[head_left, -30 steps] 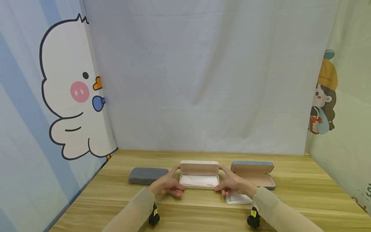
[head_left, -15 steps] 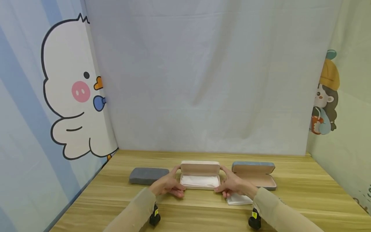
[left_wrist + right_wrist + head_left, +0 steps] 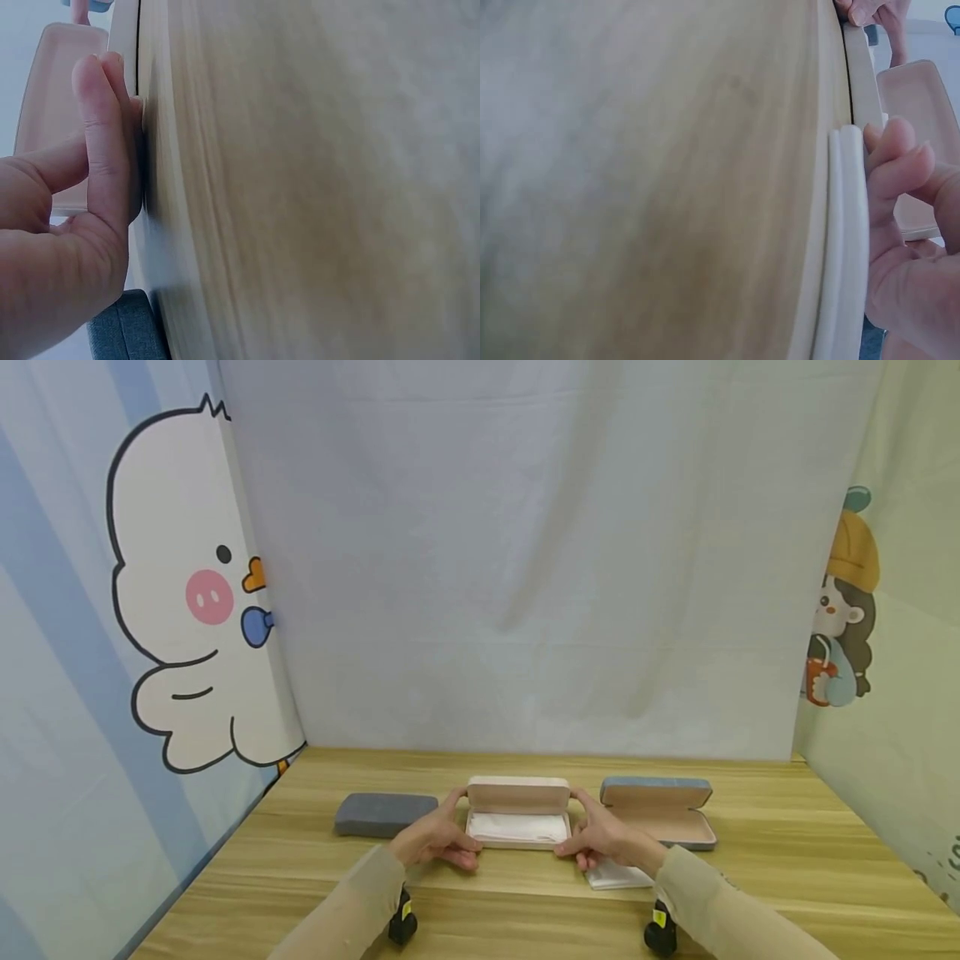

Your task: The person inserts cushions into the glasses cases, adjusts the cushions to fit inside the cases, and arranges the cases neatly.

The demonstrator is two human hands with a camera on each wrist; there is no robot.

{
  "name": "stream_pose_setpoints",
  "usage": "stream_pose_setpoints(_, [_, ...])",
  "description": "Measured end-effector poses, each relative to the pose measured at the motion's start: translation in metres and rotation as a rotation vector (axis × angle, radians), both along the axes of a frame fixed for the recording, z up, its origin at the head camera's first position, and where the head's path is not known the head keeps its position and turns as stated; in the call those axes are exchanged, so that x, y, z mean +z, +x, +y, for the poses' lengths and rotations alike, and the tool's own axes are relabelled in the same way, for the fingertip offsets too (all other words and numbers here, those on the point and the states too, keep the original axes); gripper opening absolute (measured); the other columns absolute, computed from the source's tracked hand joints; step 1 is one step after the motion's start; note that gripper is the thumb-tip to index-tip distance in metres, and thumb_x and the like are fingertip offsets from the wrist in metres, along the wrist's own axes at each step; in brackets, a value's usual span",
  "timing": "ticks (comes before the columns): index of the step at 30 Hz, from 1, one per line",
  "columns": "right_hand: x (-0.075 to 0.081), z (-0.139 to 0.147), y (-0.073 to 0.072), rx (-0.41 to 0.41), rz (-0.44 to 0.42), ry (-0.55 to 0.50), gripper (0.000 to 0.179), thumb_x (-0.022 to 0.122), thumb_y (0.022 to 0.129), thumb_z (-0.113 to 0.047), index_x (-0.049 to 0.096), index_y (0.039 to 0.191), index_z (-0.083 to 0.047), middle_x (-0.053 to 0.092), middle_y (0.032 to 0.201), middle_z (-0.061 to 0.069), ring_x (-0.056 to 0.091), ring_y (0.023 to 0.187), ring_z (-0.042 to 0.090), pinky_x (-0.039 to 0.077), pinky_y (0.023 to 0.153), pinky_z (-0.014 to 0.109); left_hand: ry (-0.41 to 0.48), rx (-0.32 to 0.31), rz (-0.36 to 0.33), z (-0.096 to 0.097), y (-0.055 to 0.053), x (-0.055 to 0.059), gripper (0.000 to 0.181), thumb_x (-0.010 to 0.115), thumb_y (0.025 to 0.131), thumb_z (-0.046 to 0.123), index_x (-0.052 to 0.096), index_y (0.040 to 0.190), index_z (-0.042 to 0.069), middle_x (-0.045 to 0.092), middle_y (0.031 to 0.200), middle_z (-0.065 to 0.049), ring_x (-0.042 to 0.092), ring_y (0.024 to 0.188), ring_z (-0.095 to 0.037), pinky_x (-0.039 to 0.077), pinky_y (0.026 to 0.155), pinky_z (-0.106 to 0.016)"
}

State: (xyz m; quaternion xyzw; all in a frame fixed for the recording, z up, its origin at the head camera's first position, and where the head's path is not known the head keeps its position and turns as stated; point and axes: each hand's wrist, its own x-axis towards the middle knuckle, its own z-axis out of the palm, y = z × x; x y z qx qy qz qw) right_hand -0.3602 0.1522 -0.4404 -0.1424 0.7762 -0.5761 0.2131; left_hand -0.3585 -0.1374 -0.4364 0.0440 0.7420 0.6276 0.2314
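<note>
A cream glasses case [image 3: 519, 792] stands with its lid up in the middle of the head view, a folded white cloth [image 3: 517, 827] lying inside. My left hand [image 3: 435, 839] grips its left end, one finger reaching back to the lid and others at the front corner. In a mirrored way, my right hand [image 3: 609, 839] grips the right end. The lid's pale pink lining [image 3: 64, 75] shows behind my fingers in the left wrist view. Beside my right hand lies another folded white cloth [image 3: 847, 240], partly hidden under that hand in the head view.
A closed grey glasses case [image 3: 381, 815] lies to the left, close to my left hand. On the right, a blue glasses case [image 3: 675, 827] with a beige lining stands with its lid up, partly behind my right hand. A white curtain [image 3: 525, 610] hangs behind the wooden table [image 3: 487, 918].
</note>
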Motion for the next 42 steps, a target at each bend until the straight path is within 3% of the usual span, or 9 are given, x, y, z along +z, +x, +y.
stream_pose_setpoints(9, [-0.0026, 0.0019, 0.0022, 0.029, 0.010, -0.033, 0.098, 0.073, 0.083, -0.002, 0.001, 0.150, -0.010, 0.062, 0.061, 0.006, 0.051, 0.041, 0.009, 0.043, 0.038, 0.021, 0.025, -0.005, 0.030, 0.0001, 0.0002, -0.0058, 0.090, 0.061, 0.083, -0.017, 0.011, 0.148, 0.018, 0.063, 0.067, -0.018, 0.065, 0.048, -0.016, 0.059, 0.051, -0.029])
stream_pose_setpoints(24, [-0.0028, 0.0018, 0.0036, 0.031, 0.005, -0.063, 0.089, 0.070, 0.085, -0.001, 0.008, 0.147, -0.014, 0.062, 0.063, 0.008, 0.052, 0.041, 0.009, 0.047, 0.039, 0.022, 0.018, 0.000, 0.068, 0.0020, 0.0025, -0.0034, 0.078, 0.060, 0.084, -0.017, 0.018, 0.140, 0.015, 0.064, 0.068, -0.019, 0.064, 0.048, -0.016, 0.059, 0.050, -0.029])
stream_pose_setpoints(42, [-0.0036, 0.0007, 0.0021, 0.034, -0.011, -0.088, 0.074, 0.067, 0.086, 0.002, 0.015, 0.137, -0.012, 0.064, 0.064, 0.008, 0.054, 0.043, 0.008, 0.047, 0.041, 0.020, 0.031, 0.012, 0.068, 0.0022, 0.0008, -0.0059, 0.077, 0.060, 0.083, -0.018, 0.018, 0.138, 0.015, 0.062, 0.067, -0.017, 0.064, 0.048, -0.016, 0.059, 0.050, -0.028])
